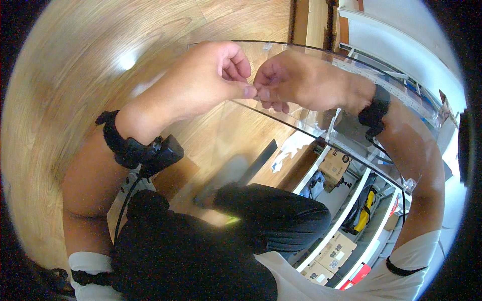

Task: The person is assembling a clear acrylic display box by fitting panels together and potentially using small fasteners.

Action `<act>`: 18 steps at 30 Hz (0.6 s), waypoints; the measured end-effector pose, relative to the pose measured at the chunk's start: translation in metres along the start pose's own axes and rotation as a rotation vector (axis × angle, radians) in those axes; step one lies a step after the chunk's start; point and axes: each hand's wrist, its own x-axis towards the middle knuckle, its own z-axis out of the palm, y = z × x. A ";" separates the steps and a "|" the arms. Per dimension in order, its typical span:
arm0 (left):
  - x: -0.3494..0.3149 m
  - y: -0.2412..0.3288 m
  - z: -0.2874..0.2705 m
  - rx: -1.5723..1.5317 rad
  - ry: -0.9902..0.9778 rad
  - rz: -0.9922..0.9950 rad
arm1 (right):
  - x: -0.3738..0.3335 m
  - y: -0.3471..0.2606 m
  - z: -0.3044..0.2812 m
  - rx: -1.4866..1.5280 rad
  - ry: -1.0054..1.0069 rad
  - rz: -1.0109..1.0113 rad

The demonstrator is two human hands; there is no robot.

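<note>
Left hand [206, 75] and right hand [304, 80] meet thumb to thumb over the clear panel [309, 120]. Fingers of both curled in, gaps narrow; cannot tell whether either pinch is fully closed or grips something tiny. Panel lies beneath the hands, reaching off to the right under the right forearm, above the wood floor [80, 65]. Lower right: white shelf unit [345, 208] with cardboard boxes [335, 252].

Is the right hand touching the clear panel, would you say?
Cannot tell: in the head view, the right hand overlaps the clear panel, hiding any contact.
</note>
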 end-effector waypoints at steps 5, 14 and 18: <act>0.000 0.001 0.001 -0.001 -0.010 -0.015 | 0.001 0.011 0.006 0.122 0.043 -0.088; -0.006 -0.004 0.009 0.122 0.067 -0.040 | 0.008 0.016 0.012 0.187 -0.014 -0.090; -0.015 -0.002 0.009 0.208 0.016 -0.128 | 0.006 0.017 0.011 0.107 -0.038 -0.101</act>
